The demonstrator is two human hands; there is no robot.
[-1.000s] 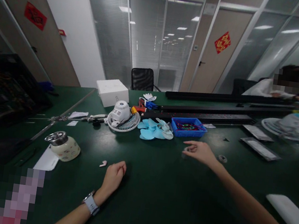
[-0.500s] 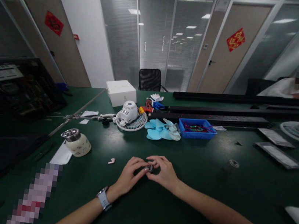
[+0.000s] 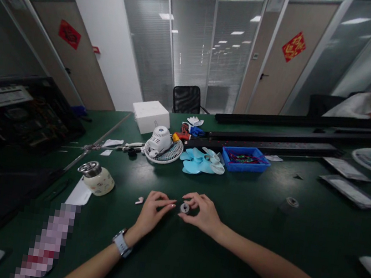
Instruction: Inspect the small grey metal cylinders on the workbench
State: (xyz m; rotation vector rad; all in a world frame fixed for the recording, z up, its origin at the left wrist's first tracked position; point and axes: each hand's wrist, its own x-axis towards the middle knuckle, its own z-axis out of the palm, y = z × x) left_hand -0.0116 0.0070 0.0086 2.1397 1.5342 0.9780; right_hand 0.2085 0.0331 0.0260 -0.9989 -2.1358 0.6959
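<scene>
Head: round part (image 3: 184, 208) in right hand (image 3: 204, 213)

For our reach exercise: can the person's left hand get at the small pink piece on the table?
Probably yes: the pink piece lies on bare table just beside the left hand, with nothing between them.

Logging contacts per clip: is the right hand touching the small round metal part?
Touching. The head view shows the right hand with thumb and fingertips closed around the small round metal part.
</scene>
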